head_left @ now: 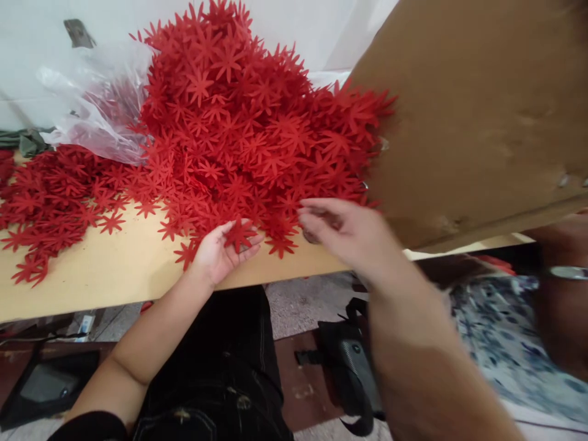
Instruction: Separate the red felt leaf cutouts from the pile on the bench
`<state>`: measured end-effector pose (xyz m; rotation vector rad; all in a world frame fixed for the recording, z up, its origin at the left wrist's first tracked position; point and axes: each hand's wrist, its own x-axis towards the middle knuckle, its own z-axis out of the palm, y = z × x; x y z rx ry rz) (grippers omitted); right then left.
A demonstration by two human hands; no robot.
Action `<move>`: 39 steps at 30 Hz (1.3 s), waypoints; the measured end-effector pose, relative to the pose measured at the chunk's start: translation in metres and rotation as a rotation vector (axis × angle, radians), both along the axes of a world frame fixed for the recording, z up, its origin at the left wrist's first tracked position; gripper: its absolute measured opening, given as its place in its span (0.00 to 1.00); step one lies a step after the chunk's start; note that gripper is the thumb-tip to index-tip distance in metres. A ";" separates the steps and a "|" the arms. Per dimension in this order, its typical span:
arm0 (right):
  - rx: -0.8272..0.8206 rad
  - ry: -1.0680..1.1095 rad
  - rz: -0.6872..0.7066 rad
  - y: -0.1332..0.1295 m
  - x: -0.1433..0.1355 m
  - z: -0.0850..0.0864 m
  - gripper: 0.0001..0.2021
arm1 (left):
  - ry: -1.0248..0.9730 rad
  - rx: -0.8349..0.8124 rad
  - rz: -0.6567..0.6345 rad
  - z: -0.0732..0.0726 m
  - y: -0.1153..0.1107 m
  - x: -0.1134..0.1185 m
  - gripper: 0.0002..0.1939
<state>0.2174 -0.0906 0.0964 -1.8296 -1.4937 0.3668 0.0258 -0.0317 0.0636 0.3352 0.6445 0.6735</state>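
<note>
Flower cutout (240,236) in upturned left hand (217,257)

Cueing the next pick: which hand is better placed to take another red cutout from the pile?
Probably the right hand: it is beside the pile and, though blurred, shows no cutout. The left hand, palm up, has a red cutout on it.

A heap of red star-shaped cutouts (239,128) rises on a pale wood-coloured table (133,263) — one red star-shaped cutout (240,235) lies on the bare, upturned left hand (223,257); the bare right hand (346,236) curls near the heap.
</note>
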 end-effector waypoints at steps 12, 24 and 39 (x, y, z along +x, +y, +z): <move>0.087 0.627 0.110 0.043 -0.099 -0.061 0.12 | 0.458 0.511 0.459 -0.016 -0.001 -0.004 0.07; 0.323 0.388 0.088 0.043 -0.132 -0.032 0.20 | -0.092 0.206 0.304 0.010 -0.004 0.005 0.25; 0.085 0.859 0.017 0.036 -0.165 -0.032 0.38 | 0.154 0.496 0.428 0.007 0.014 0.011 0.31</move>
